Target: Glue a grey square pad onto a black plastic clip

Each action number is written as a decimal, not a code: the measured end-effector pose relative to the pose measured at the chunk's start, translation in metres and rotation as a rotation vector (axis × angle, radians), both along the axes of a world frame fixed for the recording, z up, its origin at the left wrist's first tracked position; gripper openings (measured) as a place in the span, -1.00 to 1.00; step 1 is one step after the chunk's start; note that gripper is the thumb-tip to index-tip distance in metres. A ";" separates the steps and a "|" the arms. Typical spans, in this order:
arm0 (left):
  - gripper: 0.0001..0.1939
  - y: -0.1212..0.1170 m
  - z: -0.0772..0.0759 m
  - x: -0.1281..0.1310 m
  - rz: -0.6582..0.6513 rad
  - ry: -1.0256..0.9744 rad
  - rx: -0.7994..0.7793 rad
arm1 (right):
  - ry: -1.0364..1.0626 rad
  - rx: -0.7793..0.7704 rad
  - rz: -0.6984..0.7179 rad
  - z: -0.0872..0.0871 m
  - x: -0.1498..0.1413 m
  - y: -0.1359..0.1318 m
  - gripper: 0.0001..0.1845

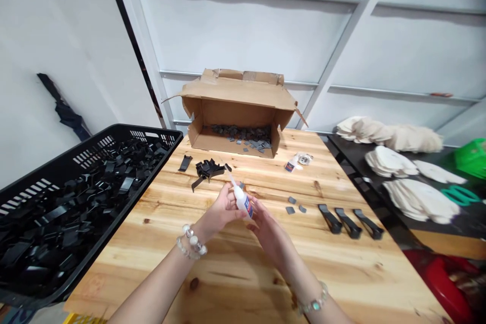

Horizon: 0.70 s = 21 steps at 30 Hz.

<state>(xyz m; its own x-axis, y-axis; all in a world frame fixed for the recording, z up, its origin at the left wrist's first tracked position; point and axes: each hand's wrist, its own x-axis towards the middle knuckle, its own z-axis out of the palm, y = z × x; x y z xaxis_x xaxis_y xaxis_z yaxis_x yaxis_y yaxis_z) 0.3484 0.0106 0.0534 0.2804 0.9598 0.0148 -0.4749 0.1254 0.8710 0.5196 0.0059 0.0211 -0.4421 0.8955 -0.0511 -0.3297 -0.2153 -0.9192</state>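
Note:
A small white glue bottle point(243, 200) with a long thin nozzle and a blue label is tilted over the middle of the wooden table. My left hand point(224, 206) is closed around its left side. On the other side, my right hand point(264, 223) has its fingers against the bottle's lower part. Beyond the hands lies a heap of black plastic clips point(208, 168). Several small grey pads point(291, 205) lie to the right of my hands. Farther right, three black clips point(351, 223) stand in a row.
A large black crate point(178, 134) full of black parts is at the left. An open cardboard box point(243, 92) holding grey pads stands at the back. Another glue bottle point(291, 164) lies near a tape roll point(305, 159). White fabric stacks point(421, 200) sit on the right-hand table.

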 end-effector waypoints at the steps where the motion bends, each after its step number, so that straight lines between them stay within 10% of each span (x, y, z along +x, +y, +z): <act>1: -0.25 0.000 -0.001 0.000 -0.006 0.015 -0.001 | 0.021 -0.035 0.007 0.000 0.001 0.000 -0.50; 15: -0.13 -0.002 -0.014 0.001 -0.182 0.135 0.084 | -0.030 -0.112 0.095 0.003 0.017 0.004 -0.58; 21: -0.39 0.000 -0.023 0.009 -0.026 0.461 0.145 | -0.263 0.021 -0.091 -0.012 0.018 0.017 -0.62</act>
